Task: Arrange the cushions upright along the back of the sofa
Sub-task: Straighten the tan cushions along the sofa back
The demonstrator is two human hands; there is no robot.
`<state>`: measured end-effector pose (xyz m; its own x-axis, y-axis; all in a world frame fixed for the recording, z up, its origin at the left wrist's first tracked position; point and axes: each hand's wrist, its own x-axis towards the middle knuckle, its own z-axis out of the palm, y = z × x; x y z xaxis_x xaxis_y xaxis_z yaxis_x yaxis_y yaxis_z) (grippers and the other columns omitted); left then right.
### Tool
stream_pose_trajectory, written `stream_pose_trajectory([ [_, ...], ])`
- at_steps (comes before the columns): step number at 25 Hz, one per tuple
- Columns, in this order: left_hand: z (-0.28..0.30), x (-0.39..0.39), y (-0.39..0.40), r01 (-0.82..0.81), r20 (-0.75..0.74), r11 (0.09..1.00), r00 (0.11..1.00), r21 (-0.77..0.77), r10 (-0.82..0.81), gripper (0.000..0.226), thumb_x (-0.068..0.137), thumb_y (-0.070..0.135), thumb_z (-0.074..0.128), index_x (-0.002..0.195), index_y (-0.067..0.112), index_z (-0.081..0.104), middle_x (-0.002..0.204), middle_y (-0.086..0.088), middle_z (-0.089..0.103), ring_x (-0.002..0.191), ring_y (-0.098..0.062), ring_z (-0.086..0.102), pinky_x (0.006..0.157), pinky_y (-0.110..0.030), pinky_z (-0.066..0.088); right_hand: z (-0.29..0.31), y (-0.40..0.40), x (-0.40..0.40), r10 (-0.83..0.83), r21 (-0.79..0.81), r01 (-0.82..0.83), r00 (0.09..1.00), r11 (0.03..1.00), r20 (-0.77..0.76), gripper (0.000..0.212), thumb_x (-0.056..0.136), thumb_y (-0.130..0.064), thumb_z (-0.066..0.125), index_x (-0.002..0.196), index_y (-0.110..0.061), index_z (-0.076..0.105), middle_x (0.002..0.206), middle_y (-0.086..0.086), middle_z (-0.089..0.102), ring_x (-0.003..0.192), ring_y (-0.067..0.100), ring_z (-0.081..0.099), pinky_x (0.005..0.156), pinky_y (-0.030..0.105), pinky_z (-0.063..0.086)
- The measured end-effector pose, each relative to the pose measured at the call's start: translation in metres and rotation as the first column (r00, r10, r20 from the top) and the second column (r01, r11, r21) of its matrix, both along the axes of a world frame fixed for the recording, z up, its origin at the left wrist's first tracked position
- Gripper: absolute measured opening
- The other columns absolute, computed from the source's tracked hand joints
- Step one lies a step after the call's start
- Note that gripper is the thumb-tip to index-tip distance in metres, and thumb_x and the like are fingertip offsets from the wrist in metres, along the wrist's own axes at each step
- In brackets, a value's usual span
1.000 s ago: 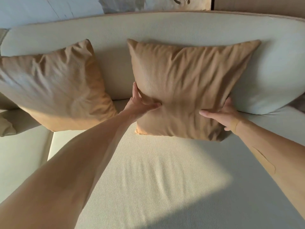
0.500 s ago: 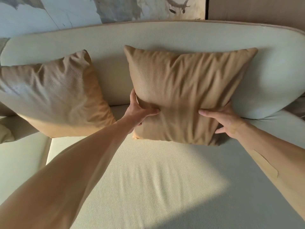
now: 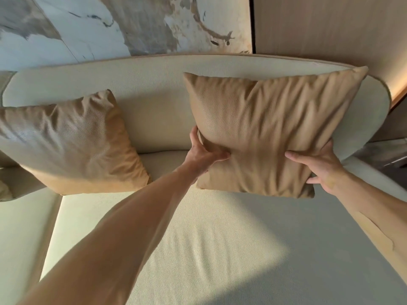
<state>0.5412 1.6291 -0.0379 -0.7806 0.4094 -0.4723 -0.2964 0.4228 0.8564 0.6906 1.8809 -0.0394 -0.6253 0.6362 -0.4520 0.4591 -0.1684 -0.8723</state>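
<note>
A tan square cushion (image 3: 271, 128) stands upright against the right part of the cream sofa back (image 3: 154, 84), its top right corner reaching past the back's rim. My left hand (image 3: 203, 151) grips its lower left edge, thumb pressed into the front. At its lower right edge, my right hand (image 3: 319, 168) holds on with fingers over the front. A second tan cushion (image 3: 72, 142) leans tilted against the back at the left, untouched.
The cream seat (image 3: 209, 249) spreads below, with a seam to another seat section at left (image 3: 22, 238). A marbled wall panel (image 3: 110, 25) and a wooden panel (image 3: 330, 29) rise behind the sofa. A dark surface (image 3: 387, 155) lies past the sofa's right end.
Both hands have shifted the gripped cushion to the right and slightly up along the sofa back. The view has tilted up, showing more wall. The left cushion has stayed put.
</note>
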Motion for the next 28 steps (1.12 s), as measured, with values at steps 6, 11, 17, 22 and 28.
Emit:
stream_pose_trajectory([
  [6, -0.011, 0.014, 0.017, 0.045, 0.009, 0.999, 0.999, -0.018, -0.045, 0.119, 0.065, 0.031, 0.089, 0.143, 0.055, 0.003, 0.128, 0.004, 0.047, 0.118, -0.022, 0.053, 0.100, -0.050, 0.049, -0.012, 0.014, 0.018, -0.016, -0.009, 0.017, 0.999, 1.000, 0.027, 0.103, 0.059, -0.027, 0.091, 0.136, -0.042, 0.026, 0.144, -0.020, 0.042, 0.130, 0.019, 0.044, 0.096, 0.073, 0.035],
  [11, -0.020, 0.012, 0.014, 0.048, -0.008, 0.997, 0.999, -0.054, -0.049, 0.113, 0.071, 0.031, 0.086, 0.144, 0.052, 0.002, 0.122, 0.004, 0.049, 0.107, -0.018, 0.056, 0.093, -0.051, 0.053, -0.021, 0.014, 0.012, 0.023, -0.048, -0.022, 1.000, 0.999, 0.018, 0.103, 0.059, -0.028, 0.092, 0.137, -0.046, 0.026, 0.141, -0.022, 0.045, 0.129, 0.019, 0.046, 0.095, 0.071, 0.037],
  [17, -0.025, 0.010, 0.010, 0.135, -0.017, 0.986, 0.990, -0.101, -0.137, 0.114, 0.074, 0.033, 0.084, 0.145, 0.052, -0.003, 0.125, 0.006, 0.044, 0.108, -0.025, 0.058, 0.089, -0.053, 0.056, -0.036, 0.015, 0.013, -0.004, -0.019, 0.005, 0.997, 1.000, 0.078, 0.109, 0.057, -0.032, 0.093, 0.139, -0.045, 0.021, 0.146, -0.018, 0.039, 0.129, 0.021, 0.044, 0.091, 0.068, 0.040],
  [22, -0.027, 0.014, 0.017, 0.171, -0.028, 0.976, 0.984, -0.133, -0.176, 0.117, 0.075, 0.031, 0.083, 0.147, 0.051, -0.006, 0.126, 0.000, 0.047, 0.110, -0.030, 0.059, 0.085, -0.051, 0.058, -0.046, 0.017, 0.019, -0.049, 0.034, 0.047, 0.996, 0.998, 0.074, 0.089, 0.067, -0.025, 0.088, 0.132, -0.035, 0.028, 0.144, -0.013, 0.040, 0.129, 0.022, 0.045, 0.094, 0.067, 0.041],
  [28, -0.028, 0.016, 0.018, 0.174, -0.047, 0.976, 0.982, -0.133, -0.182, 0.116, 0.075, 0.029, 0.084, 0.148, 0.047, -0.004, 0.128, 0.000, 0.043, 0.110, -0.025, 0.055, 0.076, -0.046, 0.061, -0.049, 0.026, 0.020, -0.050, 0.036, 0.046, 0.994, 0.998, 0.099, 0.089, 0.068, -0.023, 0.087, 0.134, -0.035, 0.028, 0.147, -0.012, 0.039, 0.130, 0.021, 0.043, 0.097, 0.068, 0.040],
])
